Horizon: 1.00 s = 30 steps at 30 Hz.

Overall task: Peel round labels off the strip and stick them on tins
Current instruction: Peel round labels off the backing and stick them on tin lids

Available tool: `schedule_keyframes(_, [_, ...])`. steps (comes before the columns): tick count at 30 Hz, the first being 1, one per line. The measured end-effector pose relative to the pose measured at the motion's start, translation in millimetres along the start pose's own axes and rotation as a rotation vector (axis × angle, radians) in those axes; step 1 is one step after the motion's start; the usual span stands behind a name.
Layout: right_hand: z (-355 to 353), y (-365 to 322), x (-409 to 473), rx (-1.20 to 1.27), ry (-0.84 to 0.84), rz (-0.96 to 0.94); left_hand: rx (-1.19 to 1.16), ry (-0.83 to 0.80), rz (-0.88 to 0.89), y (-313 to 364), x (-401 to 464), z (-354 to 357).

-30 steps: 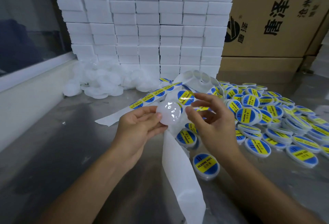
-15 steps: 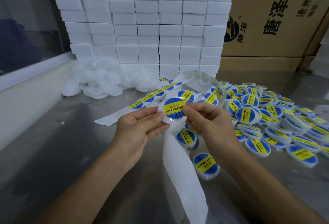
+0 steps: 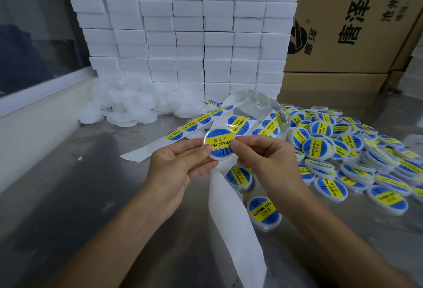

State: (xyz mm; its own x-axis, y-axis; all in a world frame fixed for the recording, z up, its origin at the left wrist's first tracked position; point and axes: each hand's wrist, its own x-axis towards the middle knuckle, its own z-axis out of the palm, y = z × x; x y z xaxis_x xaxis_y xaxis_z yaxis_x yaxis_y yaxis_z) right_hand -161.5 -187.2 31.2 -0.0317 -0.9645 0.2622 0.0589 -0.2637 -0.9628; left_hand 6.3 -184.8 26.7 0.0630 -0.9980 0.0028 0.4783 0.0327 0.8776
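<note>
Both forearms are running off the bottom edge. Left hand [image 3: 176, 164] and right hand [image 3: 263, 162] are pinching one tin [image 3: 218, 143] between them, thumbs pressing its label [image 3: 219, 141], fingers hiding its underside. Strip [image 3: 231, 207] is trailing below and looping behind. Labelled tins [image 3: 343, 150] are piling right; blank tins [image 3: 128, 107], blurred, are lying far left.
</note>
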Motion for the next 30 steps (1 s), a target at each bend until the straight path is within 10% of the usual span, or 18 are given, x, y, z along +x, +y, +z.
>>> schedule_keyframes(30, [-2.5, 7.5, 0.9, -0.215, 0.021, -0.116, 0.249, 0.036, 0.176, -2.2, -8.9, 6.9])
